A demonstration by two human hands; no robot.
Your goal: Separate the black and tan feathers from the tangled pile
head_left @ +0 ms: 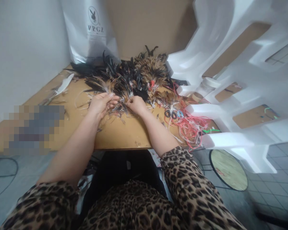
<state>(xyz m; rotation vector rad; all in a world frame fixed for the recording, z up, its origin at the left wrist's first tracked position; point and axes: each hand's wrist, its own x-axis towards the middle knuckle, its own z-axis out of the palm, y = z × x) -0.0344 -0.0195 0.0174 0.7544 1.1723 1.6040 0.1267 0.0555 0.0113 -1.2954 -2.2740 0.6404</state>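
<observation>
My left hand (103,104) is closed, with thumb and fingers pinching the base of a small bunch of brown-black feathers (101,84) that fans out above it. Close by on its right, my right hand (136,104) is pinched shut low at the front of the feather pile. What lies between its fingertips is too small to make out. Behind both hands spreads a large heap of black feathers (120,72). At its right end stand bundles of tan feathers (152,68), one with a red tie (152,83). Loose feather scraps (118,111) lie below my hands.
Black-handled scissors (170,114) and tangled pink-red strings (192,127) lie to the right, beside a white moulded foam piece (199,109) and a clear jar (208,83). A white feather (65,83) rests at left. A white bag (91,41) stands behind the wooden table (124,134).
</observation>
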